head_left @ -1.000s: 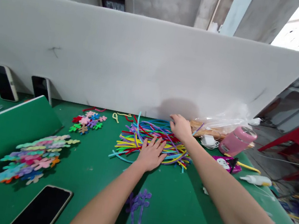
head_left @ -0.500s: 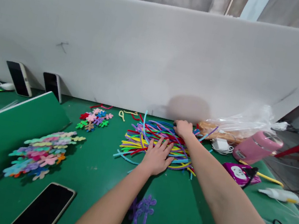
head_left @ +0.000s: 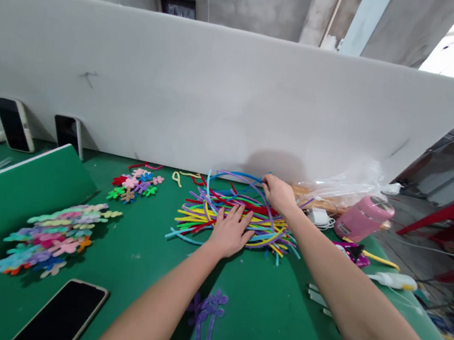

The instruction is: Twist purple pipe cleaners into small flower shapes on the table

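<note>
A heap of many-coloured pipe cleaners [head_left: 197, 212] lies across the green table near the white partition. My left hand [head_left: 230, 232] rests flat on the heap's front, fingers spread. At the back right of the heap, my right hand [head_left: 279, 194] has its fingers closed on pipe cleaners; a blue and a purple one bow up to it. How many it grips is hidden. Nearer me lies a purple pipe-cleaner figure [head_left: 208, 310], partly beside my left forearm. To the left are small pipe-cleaner flowers [head_left: 136, 184] and a larger stack of pastel flower shapes [head_left: 57, 237].
Phones [head_left: 63, 314] lie at front left and lean on the white partition [head_left: 179, 91]. A green board [head_left: 4, 213] stands at left. Rightward are a pink bottle [head_left: 363, 217], a white charger [head_left: 319, 217], a plastic bag [head_left: 348, 182], a purple packet [head_left: 350, 253] and a glue gun [head_left: 394, 280].
My right hand has closed on pipe cleaners at the back and raised a blue and a purple one into an arc. My left hand stays on the heap. The view has shifted slightly.
</note>
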The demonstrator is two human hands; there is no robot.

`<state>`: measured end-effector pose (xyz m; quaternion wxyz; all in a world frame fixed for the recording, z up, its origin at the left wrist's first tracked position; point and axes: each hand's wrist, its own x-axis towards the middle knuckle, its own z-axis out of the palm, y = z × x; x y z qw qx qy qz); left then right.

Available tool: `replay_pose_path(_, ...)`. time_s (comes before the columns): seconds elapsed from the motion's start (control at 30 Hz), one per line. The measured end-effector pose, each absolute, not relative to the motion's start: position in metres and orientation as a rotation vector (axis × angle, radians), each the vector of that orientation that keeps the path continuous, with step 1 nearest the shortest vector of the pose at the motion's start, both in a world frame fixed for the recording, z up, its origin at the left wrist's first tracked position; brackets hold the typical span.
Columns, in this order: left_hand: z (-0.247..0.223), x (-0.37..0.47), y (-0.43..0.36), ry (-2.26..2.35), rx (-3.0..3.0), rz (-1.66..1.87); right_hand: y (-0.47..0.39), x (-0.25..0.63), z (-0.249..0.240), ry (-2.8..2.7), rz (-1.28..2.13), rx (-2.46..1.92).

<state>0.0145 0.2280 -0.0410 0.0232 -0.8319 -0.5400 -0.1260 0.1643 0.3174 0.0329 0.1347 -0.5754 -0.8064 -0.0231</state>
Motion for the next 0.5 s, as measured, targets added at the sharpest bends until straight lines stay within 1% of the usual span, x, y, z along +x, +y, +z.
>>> replay_pose_path(0.23,-0.015,0.017,0.229,-1.638,-2.483,-0.481,0.294,0.184,0.051,-2.287,0.018,-1.497)
replay_pose_path(0.37,-0.001,0.027,0.207,-1.53,-2.49,-0.508,0.282,0.185,0.048,-2.254,0.113,-1.438)
replay_pose_path(0.5,0.006,0.037,0.199,-1.389,-2.55,-0.474,0.279,0.176,0.039,-2.232,0.289,-1.356)
